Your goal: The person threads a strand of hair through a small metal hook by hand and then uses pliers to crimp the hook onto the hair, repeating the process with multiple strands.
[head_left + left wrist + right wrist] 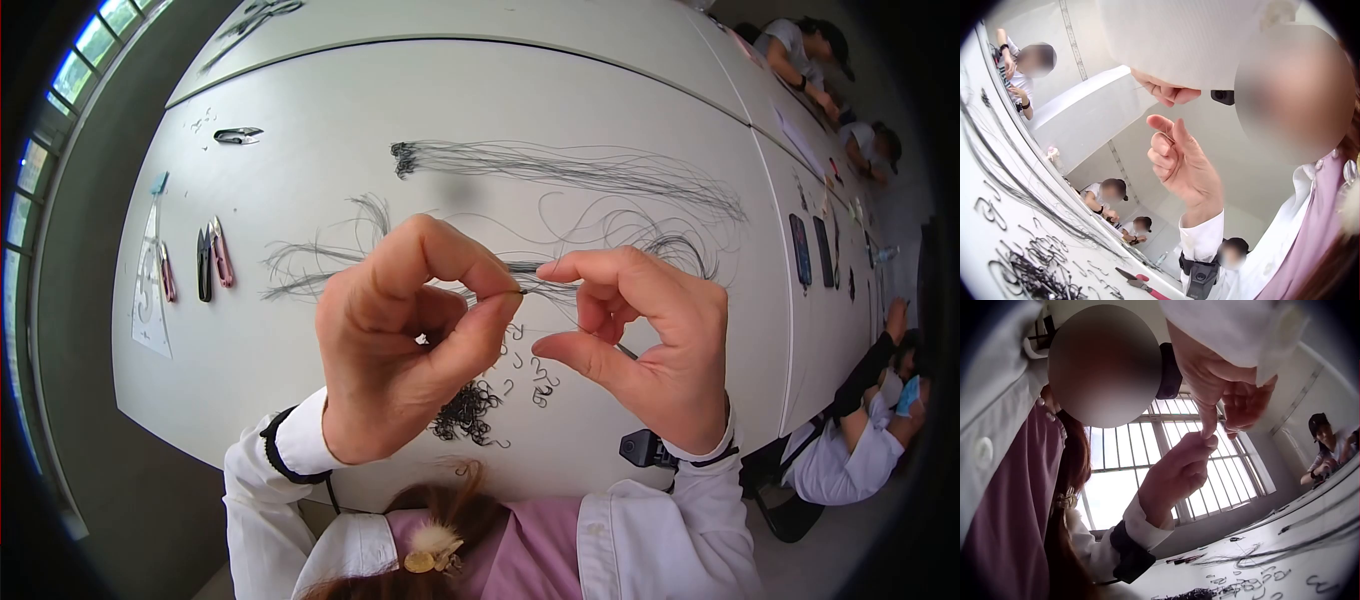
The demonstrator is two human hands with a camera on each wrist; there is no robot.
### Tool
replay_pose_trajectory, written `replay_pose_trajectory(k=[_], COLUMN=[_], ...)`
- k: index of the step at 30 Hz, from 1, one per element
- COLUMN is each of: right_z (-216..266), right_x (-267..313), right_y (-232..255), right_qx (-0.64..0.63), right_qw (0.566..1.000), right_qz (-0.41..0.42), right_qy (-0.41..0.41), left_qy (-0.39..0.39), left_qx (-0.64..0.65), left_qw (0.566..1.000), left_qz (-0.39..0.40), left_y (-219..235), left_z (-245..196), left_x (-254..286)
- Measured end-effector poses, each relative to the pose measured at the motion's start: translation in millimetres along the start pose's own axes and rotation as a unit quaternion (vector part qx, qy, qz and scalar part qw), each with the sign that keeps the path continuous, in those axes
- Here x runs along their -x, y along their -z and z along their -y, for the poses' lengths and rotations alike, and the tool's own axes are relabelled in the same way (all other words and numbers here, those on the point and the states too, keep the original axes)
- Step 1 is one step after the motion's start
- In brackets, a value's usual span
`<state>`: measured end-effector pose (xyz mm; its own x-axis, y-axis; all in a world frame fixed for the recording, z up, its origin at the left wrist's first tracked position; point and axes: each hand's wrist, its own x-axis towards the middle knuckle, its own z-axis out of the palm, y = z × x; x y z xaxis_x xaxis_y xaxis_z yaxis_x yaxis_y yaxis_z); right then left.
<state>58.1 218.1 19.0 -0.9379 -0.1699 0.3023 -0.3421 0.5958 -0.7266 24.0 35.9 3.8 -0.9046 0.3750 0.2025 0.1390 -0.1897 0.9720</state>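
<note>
My left hand (400, 320) pinches a small dark fish hook (523, 292) between thumb and index finger, mostly hidden by the fingertips. From this pinch a thin fishing line (553, 306) runs toward my right hand (650, 335), whose last fingers curl round it. The right thumb and index finger stand apart, the index tip close to the left fingertips. In the right wrist view, that index finger reaches down to the left hand (1179, 475). Below both hands lies a pile of dark fish hooks (465, 412), with several loose ones (540, 380) beside it.
A bundle of lines with hooks (570, 168) lies across the white table (330, 100), with more loose line (320, 265) nearer. To the left are thread snips (238, 135), more snips (205, 262) and a set square (152, 300). Red-handled pliers (1141, 282) lie near the hooks. Other people sit rightward.
</note>
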Motion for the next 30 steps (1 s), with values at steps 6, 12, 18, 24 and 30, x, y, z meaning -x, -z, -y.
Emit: replay_pose_trajectory(k=[6, 12, 18, 24, 30], right_z=[-9.3, 1.6, 1.4, 4.6, -1.1], right_x=[1.3, 2.2, 7.1, 4.2, -0.4], right_y=[-13.1, -3.9, -0.7, 4.0, 9.7], right_qx=[-0.267, -0.103, 0.142, 0.133, 0.024], right_qw=[0.961, 0.993, 0.955, 0.954, 0.985], right_qz=[-0.010, -0.062, -0.127, -0.155, -0.092], right_qy=[-0.075, 0.013, 0.227, 0.219, 0.142], left_qy=[-0.007, 0.000, -0.165, -0.151, -0.176], left_qx=[-0.015, -0.004, -0.168, -0.217, -0.235], left_qw=[1.000, 1.000, 0.971, 0.961, 0.946], left_qz=[0.007, 0.009, 0.041, 0.088, 0.135], left_y=[0.3, -0.5, 4.8, 0.2, -2.4], left_z=[1.6, 1.4, 12.8, 2.6, -0.9], left_x=[1.0, 1.2, -3.5, 0.3, -2.3])
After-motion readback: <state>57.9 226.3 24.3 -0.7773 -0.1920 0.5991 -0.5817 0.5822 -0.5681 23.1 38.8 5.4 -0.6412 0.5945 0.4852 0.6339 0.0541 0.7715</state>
